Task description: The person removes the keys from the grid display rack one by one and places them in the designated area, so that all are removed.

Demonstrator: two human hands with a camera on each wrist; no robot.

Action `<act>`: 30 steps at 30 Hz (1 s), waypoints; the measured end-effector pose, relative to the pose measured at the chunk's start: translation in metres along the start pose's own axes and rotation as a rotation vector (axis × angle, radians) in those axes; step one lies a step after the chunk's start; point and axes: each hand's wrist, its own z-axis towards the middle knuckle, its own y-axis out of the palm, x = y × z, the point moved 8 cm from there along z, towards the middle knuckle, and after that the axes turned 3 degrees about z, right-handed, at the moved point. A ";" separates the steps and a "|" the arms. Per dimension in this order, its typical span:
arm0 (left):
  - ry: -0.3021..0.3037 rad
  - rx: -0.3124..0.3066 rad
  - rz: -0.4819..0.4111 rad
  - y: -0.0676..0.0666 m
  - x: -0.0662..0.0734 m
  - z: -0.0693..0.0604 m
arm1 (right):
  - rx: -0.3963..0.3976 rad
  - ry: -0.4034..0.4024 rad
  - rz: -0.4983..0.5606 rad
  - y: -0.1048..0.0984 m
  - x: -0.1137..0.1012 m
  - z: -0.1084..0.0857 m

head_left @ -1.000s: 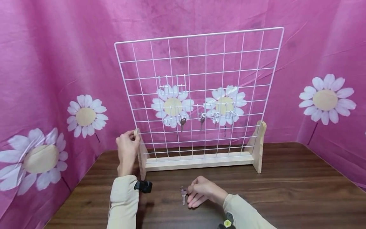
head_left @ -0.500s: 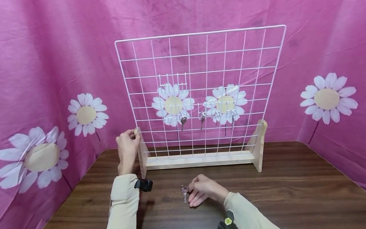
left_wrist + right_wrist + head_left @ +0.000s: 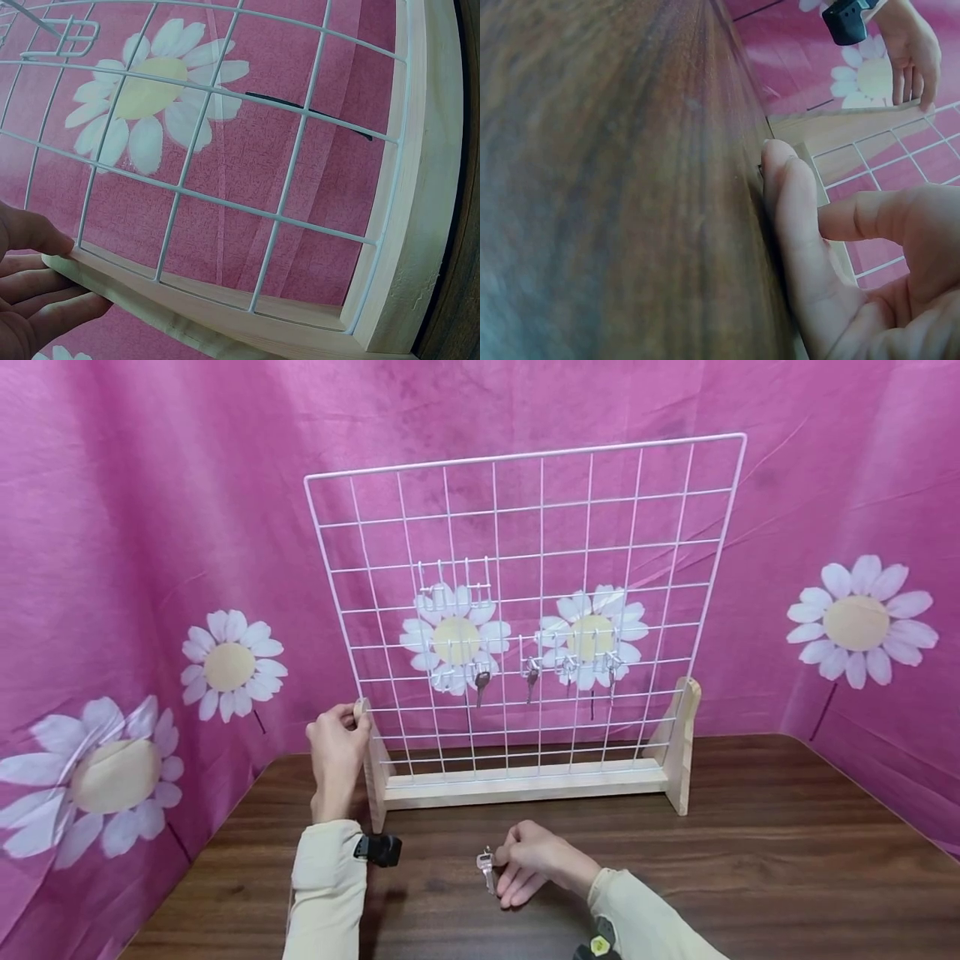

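Observation:
A white wire grid rack (image 3: 517, 527) stands upright in a pale wooden base (image 3: 525, 785). My left hand (image 3: 337, 756) grips the top of the base's left side piece; the left wrist view shows the thumb (image 3: 41, 232) on one side and fingers (image 3: 52, 315) on the other. In front of the base, low over the table, my right hand (image 3: 536, 864) holds a small silver key (image 3: 486, 870) at the tips of its thumb and index finger. In the right wrist view the right hand's fingers (image 3: 799, 217) hide the key.
Several keys, one of them a dark key (image 3: 482, 685), hang from white hooks (image 3: 528, 667) on the grid's lower middle. Higher up is another set of hooks (image 3: 453, 593). The brown wooden table (image 3: 765, 843) is bordered by a pink flowered cloth (image 3: 847, 468).
The key in my right hand has turned slightly and shifted a little to the right, catching more light. My left hand keeps its grip on the base. The head view has wobbled slightly.

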 end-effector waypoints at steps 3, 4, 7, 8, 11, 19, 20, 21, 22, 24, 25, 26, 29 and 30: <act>-0.004 -0.006 0.002 0.000 -0.001 0.000 | -0.017 0.006 -0.005 0.001 -0.001 0.000; -0.002 -0.005 0.000 0.000 -0.001 0.000 | -0.024 0.006 -0.011 0.002 -0.001 0.000; -0.001 -0.004 -0.004 -0.001 -0.001 0.000 | -0.047 -0.001 -0.028 0.004 -0.003 -0.001; 0.002 -0.003 -0.004 -0.001 -0.001 0.000 | -0.057 -0.003 -0.029 0.005 -0.003 -0.001; 0.002 0.001 0.001 -0.002 -0.001 0.000 | -0.084 -0.011 -0.014 0.007 -0.005 -0.002; -0.008 -0.004 0.011 -0.003 -0.001 0.002 | -0.117 -0.018 -0.001 0.010 -0.006 -0.003; -0.007 -0.003 0.011 -0.003 -0.001 0.002 | -0.118 -0.025 -0.013 0.010 -0.007 -0.003; -0.005 -0.001 0.010 -0.003 0.000 0.002 | -0.114 -0.034 -0.022 0.009 -0.009 -0.002; -0.005 0.000 0.008 -0.003 0.000 0.002 | -0.105 -0.051 -0.030 0.006 -0.013 -0.002; -0.002 0.001 0.005 -0.002 0.000 0.002 | -0.056 -0.107 -0.049 -0.001 -0.026 -0.002; 0.000 -0.001 0.005 -0.002 0.001 0.001 | -0.016 -0.144 -0.059 -0.006 -0.035 -0.003; 0.001 -0.004 0.007 -0.001 0.001 0.001 | 0.041 -0.189 -0.068 -0.013 -0.047 -0.004; 0.002 -0.008 0.008 0.000 0.001 -0.001 | 0.297 -0.392 -0.166 -0.035 -0.092 -0.015; 0.003 -0.006 0.009 0.000 0.002 -0.001 | 0.396 -0.466 -0.219 -0.041 -0.108 -0.021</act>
